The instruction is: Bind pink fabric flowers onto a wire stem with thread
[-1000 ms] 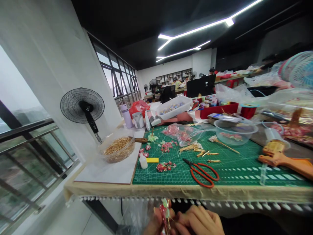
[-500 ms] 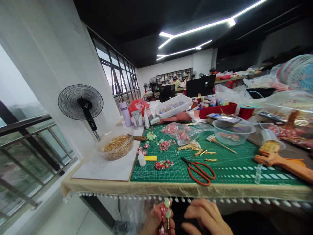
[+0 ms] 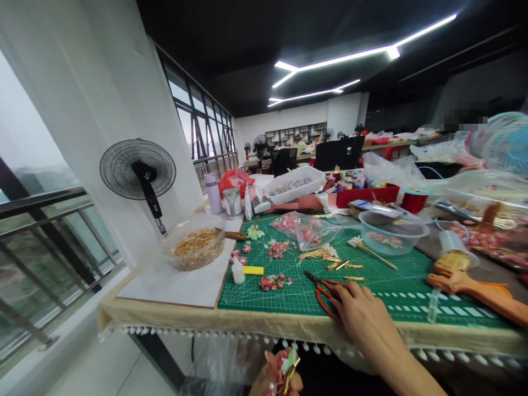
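Some of left hand point(image 3: 264, 380) cut off below, clamped on flower sprig point(image 3: 286, 364); right hand point(image 3: 361, 309) over scissors point(image 3: 320, 291), grip hidden, unclear.

Between the flower sprig point(image 3: 272, 283) and the scissors point(image 3: 317, 280), the bare green mat point(image 3: 297, 300) left room for a hand. Farther right, the orange tool point(image 3: 456, 279) stood in the way, and behind, the plastic bag point(image 3: 315, 234).

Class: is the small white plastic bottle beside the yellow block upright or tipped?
Upright: the bottle stands base-down on the green gridded mat, narrow tip pointing up.
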Motion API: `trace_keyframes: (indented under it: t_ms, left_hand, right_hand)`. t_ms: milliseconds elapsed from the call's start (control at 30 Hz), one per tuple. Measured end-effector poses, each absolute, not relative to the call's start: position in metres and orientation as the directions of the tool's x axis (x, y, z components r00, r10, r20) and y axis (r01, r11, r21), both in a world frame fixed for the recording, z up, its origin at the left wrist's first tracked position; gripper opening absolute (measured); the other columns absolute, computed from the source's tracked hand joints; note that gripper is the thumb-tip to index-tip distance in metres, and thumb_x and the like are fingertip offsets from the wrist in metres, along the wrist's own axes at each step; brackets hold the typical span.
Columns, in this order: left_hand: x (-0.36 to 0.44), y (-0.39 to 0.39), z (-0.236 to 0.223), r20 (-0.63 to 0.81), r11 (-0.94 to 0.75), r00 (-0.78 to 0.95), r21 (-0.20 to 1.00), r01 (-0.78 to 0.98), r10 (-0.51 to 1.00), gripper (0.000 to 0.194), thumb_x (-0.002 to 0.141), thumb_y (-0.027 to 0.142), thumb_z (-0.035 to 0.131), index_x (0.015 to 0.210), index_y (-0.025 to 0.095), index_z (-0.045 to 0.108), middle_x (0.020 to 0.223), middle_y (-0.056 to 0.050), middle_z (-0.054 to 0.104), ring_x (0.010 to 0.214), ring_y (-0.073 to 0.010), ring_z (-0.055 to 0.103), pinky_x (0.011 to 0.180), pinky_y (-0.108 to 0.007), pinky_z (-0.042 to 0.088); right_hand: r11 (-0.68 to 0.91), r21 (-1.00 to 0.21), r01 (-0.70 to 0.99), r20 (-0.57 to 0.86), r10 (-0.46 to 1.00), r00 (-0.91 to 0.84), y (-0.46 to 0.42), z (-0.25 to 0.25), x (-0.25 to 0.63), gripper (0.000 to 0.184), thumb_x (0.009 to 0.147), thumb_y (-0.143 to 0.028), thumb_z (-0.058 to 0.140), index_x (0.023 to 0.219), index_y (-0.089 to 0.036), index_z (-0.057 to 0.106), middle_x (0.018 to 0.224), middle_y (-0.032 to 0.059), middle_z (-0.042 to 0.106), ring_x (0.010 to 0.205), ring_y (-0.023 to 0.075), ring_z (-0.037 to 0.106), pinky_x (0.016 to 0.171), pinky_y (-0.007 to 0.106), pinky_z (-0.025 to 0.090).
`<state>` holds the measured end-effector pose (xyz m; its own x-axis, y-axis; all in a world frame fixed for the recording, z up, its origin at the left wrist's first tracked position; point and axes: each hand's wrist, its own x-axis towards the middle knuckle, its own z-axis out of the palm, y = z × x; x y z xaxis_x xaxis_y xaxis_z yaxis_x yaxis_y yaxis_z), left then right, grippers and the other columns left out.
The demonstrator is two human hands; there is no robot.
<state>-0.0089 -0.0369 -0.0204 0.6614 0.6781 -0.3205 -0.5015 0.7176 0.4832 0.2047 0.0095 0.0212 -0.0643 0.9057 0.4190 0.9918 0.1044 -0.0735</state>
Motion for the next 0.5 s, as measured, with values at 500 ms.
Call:
trace_keyframes:
  t_ms: [500]
  left_hand:
    - [-0.019,-0.039,-0.021,-0.253,0.468,0.412,0.653,-0.596,0.876,0.053,0.056,0.059,0.074,0.092,0.021,0.07,0.07,0.003,0.068,0.043,-0.005,0.061,0.037,-0.012,0.035]
  right_hand:
    - [0.276,-0.664,0.695,0.157,0.96,-0.231,-0.028,0.043,0.226,0.024,0.07,-0.042,0.066,0.086,-0.025,0.061,0.084,0.0047,0.071,0.077,0.0262,0.067,0.065,0.033,0.05]
